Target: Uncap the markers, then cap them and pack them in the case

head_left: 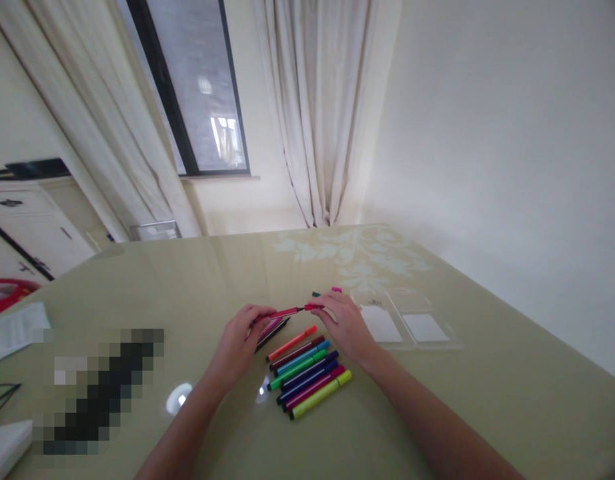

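Above the table, hands hold a red marker.

Open tabletop beyond left hand; marker row between forearms

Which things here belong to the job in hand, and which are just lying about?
Likely in the job:
red marker in left hand
red cap in right hand
row of markers
clear case

Likely lying about:
black cord
blurred dark item
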A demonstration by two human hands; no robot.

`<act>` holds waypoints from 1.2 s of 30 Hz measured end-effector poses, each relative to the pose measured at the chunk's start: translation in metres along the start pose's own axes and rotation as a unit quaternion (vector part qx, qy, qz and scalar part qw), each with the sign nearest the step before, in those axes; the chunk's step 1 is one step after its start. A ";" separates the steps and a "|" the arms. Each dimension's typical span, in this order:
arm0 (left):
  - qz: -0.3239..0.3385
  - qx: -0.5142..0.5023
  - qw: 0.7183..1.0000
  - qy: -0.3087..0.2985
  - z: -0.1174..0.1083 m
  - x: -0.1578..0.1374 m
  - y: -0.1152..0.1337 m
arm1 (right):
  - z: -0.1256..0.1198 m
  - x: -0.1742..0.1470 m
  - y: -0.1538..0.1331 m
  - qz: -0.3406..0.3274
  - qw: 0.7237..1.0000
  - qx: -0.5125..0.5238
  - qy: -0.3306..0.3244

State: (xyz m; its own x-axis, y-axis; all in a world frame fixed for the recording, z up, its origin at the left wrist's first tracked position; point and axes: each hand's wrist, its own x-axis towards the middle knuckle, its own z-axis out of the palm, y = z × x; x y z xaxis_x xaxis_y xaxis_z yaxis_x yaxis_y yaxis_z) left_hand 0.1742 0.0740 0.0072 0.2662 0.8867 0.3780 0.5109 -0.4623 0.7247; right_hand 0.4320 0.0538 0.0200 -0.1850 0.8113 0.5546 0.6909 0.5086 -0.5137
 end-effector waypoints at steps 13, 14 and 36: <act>-0.052 -0.041 0.998 -0.009 0.007 -0.007 0.025 | -0.005 0.000 -0.006 0.013 0.997 0.059 -0.054; -0.051 -0.038 0.998 -0.007 0.008 -0.007 0.025 | -0.005 0.000 -0.005 0.012 0.996 0.062 -0.055; -0.100 0.271 0.957 0.027 -0.012 -0.003 -0.008 | 0.004 -0.002 0.023 0.012 0.949 -0.275 -0.153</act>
State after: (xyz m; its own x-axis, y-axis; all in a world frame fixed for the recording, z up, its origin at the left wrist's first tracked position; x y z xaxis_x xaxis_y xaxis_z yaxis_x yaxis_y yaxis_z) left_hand 0.1593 0.0750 0.0066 0.0829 0.9496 0.3024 0.8997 -0.2017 0.3870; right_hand 0.4460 0.0650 0.0043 -0.3003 0.9094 0.2878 0.9424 0.3294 -0.0577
